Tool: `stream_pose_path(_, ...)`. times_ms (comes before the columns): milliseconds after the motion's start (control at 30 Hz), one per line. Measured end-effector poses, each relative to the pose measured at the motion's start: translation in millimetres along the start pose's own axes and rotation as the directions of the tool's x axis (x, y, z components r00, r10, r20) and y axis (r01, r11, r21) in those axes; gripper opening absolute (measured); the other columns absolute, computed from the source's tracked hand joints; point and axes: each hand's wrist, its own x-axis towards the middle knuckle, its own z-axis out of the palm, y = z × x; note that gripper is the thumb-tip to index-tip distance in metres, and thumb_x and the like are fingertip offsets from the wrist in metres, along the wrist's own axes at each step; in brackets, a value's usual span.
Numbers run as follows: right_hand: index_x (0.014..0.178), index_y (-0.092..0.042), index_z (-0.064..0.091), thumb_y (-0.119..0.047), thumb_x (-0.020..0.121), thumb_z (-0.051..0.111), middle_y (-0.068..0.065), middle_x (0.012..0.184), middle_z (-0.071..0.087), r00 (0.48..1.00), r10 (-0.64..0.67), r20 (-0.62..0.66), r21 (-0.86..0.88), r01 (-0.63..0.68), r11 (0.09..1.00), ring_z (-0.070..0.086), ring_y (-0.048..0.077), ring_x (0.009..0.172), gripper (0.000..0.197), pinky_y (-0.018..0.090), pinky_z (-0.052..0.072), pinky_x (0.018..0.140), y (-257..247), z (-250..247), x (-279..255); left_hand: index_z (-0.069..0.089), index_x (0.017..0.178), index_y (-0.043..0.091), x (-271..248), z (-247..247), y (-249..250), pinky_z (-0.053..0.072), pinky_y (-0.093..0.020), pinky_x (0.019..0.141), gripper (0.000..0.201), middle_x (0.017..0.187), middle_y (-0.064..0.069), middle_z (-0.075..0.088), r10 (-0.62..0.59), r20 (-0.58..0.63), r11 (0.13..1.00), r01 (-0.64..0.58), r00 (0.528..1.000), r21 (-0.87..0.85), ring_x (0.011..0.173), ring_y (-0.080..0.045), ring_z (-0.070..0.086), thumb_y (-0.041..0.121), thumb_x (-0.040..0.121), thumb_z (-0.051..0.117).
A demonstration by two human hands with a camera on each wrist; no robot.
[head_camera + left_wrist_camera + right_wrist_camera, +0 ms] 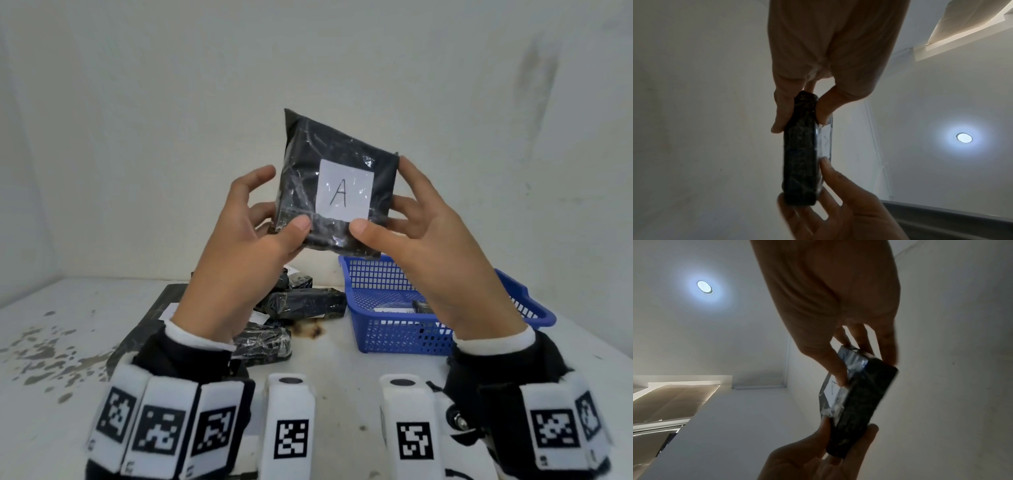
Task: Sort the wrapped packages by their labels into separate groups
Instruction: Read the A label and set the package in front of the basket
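With both thumbs pressed to its front face and fingers curled behind, the flat black plastic-wrapped package [337,185] is up in the air at chest height, pinched on its lower left by the left hand [239,246] and on its lower right by the right hand [435,253]. Both hands are grasping it, neither one free. Its square white paper label [344,194] faces the head camera and reads "A", clear as day, so the reading step looks done and the placing is what's left for this one.

Down below, on the stained white tabletop [342,359], the blue plastic mesh basket [394,337] sits to the right, with something dark and a strip of white paper inside, too hidden by the right wrist to read. To the left lies a heap of black wrapped packages [305,303], several of them, labels mostly out of sight, resting partly on a dark flat board [144,329].

My call: sorting is under way but far from over. That heap looks unsorted, and whether the basket is the "A" group I cannot tell.
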Motion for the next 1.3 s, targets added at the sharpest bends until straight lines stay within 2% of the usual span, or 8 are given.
stream_pose_path(67, 0.152, -0.048, 0.029, -0.019, 0.087, 0.075, -0.014, 0.136, 0.059, 0.999, -0.034, -0.001, -0.013, 0.034, 0.999, 0.074, 0.013, 0.097, 0.084, 0.033, 0.061, 0.081, 0, 0, 0, 0.042, 0.141, 0.028, 0, 2, -2, 0.055, -0.038, 0.093, 0.058, 0.112, -0.007, 0.069, -0.005, 0.018, 1.0, 0.004, 1.0, 0.01, 0.102, -0.022, 0.069, 0.004, 0.091, 0.061)
stream_pose_path(167, 0.152, -0.049, 0.03, -0.017, 0.088, 0.075, -0.013, 0.138, 0.057, 0.997, -0.071, 0.009, 0.001, 0.071, 0.997, 0.075, 0.017, 0.093, 0.085, 0.031, 0.061, 0.071, -2, -1, -1, 0.044, 0.14, 0.032, 0, 3, -4, 0.053, -0.041, 0.095, 0.057, 0.113, -0.001, 0.07, 0.014, 0.023, 0.996, -0.016, 1.0, 0.088, 0.103, -0.019, 0.069, 0.014, 0.09, 0.066)
stream_pose_path(300, 0.147, -0.058, 0.026, -0.029, 0.084, 0.079, -0.014, 0.124, 0.067, 0.994, -0.114, -0.002, -0.073, 0.113, 0.991, 0.07, 0.013, 0.102, 0.087, 0.032, 0.059, 0.081, -4, 2, -3, 0.043, 0.139, 0.034, 0, 2, -3, 0.057, -0.037, 0.086, 0.062, 0.109, 0.005, 0.071, 0.039, 0.007, 0.981, -0.04, 0.999, 0.191, 0.096, -0.015, 0.071, 0.025, 0.085, 0.073)
stream_pose_path(433, 0.147, -0.057, 0.026, -0.036, 0.079, 0.081, -0.018, 0.117, 0.069, 0.993, -0.109, -0.034, -0.087, 0.106, 0.991, 0.067, 0.003, 0.107, 0.09, 0.026, 0.055, 0.09, -4, 7, -3, 0.045, 0.137, 0.027, -1, 2, 0, 0.06, -0.03, 0.072, 0.058, 0.11, 0.0, 0.071, 0.031, 0.005, 0.985, -0.031, 1.0, 0.167, 0.088, -0.018, 0.073, 0.02, 0.085, 0.07)
stream_pose_path(767, 0.149, -0.053, 0.028, -0.033, 0.088, 0.072, -0.006, 0.117, 0.072, 0.998, -0.055, 0.015, -0.044, 0.056, 0.997, 0.071, 0.019, 0.091, 0.077, 0.028, 0.055, 0.068, -6, -1, -2, 0.052, 0.129, 0.02, 1, -4, 3, 0.061, -0.039, 0.079, 0.036, 0.09, -0.003, 0.076, -0.028, -0.018, 0.995, 0.029, 0.999, 0.094, 0.085, -0.017, 0.073, 0.022, 0.093, 0.059)
stream_pose_path(867, 0.148, -0.049, 0.031, -0.028, 0.092, 0.068, -0.005, 0.115, 0.074, 0.999, -0.042, 0.033, 0.001, 0.042, 0.999, 0.074, 0.019, 0.091, 0.071, 0.029, 0.057, 0.07, -7, -4, -2, 0.055, 0.123, 0.022, 0, -7, 6, 0.059, -0.042, 0.085, 0.031, 0.085, 0.001, 0.077, -0.027, -0.022, 0.991, 0.03, 0.999, 0.128, 0.085, -0.016, 0.073, 0.028, 0.093, 0.059)
stream_pose_path(1033, 0.141, -0.048, 0.04, -0.022, 0.094, 0.067, -0.005, 0.118, 0.07, 0.999, -0.034, -0.004, 0.006, 0.034, 0.999, 0.073, 0.032, 0.092, 0.06, 0.047, 0.059, 0.085, -8, -4, -3, 0.057, 0.116, 0.024, 0, -6, 4, 0.054, -0.05, 0.091, 0.031, 0.09, 0.003, 0.077, -0.026, -0.051, 0.984, 0.034, 0.998, 0.177, 0.085, -0.019, 0.073, 0.029, 0.087, 0.067)
stream_pose_path(1300, 0.131, -0.047, 0.047, -0.03, 0.084, 0.078, -0.008, 0.107, 0.072, 0.999, -0.025, -0.046, -0.051, 0.023, 0.998, 0.074, 0.016, 0.082, 0.059, 0.035, 0.062, 0.08, -4, 1, -3, 0.05, 0.129, 0.03, -1, -1, 2, 0.058, -0.046, 0.081, 0.053, 0.105, 0.005, 0.072, -0.002, -0.086, 0.974, 0.021, 0.996, 0.226, 0.083, -0.015, 0.073, 0.03, 0.081, 0.073)
